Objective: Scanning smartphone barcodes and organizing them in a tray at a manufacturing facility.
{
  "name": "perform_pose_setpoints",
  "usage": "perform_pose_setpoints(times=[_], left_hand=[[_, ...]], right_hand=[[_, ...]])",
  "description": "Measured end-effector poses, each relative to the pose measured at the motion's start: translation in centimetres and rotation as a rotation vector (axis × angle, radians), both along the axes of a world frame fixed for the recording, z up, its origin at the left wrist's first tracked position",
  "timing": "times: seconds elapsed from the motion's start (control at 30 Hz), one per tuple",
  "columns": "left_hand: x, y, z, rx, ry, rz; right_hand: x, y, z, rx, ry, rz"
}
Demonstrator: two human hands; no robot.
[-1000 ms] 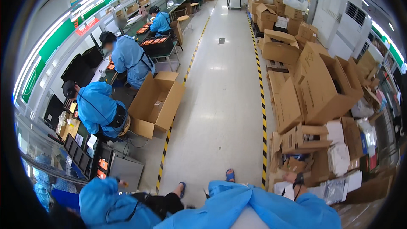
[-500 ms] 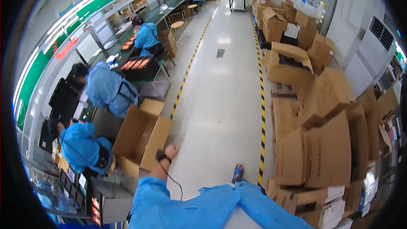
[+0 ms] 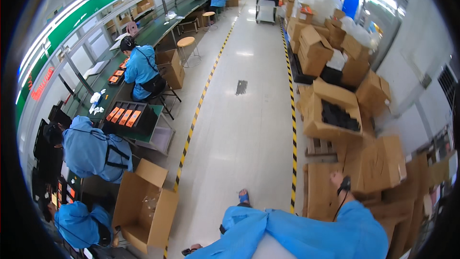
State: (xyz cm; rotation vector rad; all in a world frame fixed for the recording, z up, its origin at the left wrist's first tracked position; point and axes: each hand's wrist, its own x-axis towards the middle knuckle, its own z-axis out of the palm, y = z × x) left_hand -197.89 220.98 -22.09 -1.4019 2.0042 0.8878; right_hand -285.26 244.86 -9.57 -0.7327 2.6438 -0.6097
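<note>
My right hand is stretched forward on the right with its fingers curled in. I see nothing in it. A black band with a thin cable sits at that wrist. In the picture, the hand overlaps a brown cardboard box; whether it touches the box I cannot tell. At the lower edge, a small patch of skin beside something dark looks like my left hand, its fingers not readable. Nearest to it on the left stands a large open carton with clear plastic inside.
Black-and-yellow tape lines border the pale aisle floor. Cartons are stacked on the right, one open box holding black pieces. Several people in blue work along the left bench. A stool and a wheeled cart stand farther ahead.
My left hand has dropped back from beside the open carton to the lower edge. My right arm has come forward into view on the right. The view has moved ahead along the aisle.
</note>
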Motion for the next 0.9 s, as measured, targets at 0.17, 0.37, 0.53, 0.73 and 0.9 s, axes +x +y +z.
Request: perform_pose_setpoints(times=[0.17, 0.37, 0.53, 0.73, 0.9], left_hand=[[-24.5, -24.0, -9.8, -0.2, 0.196, -0.381], [-62.8, -48.8, 5.5, 0.186, 0.621, 0.2], [-76.0, -64.5, 4.4, 0.22, 0.779, 0.362], [-61.0, -71.5, -5.4, 0.787, 0.427, 0.746], [-59.1, -74.4, -3.4, 0.041, -0.06, 0.3]], right_hand=[[0.6, -2.1, -12.4, 0.372, -0.325, 0.411], [0.0, -16.3, -9.0, 0.405, -0.654, 0.03], [-15.3, -30.6, -12.2, 0.429, -0.663, 0.049], [-44.8, -52.7, -16.8, 0.429, -0.476, 0.031], [-60.6, -85.6, -3.6, 0.04, -0.195, 0.138]])
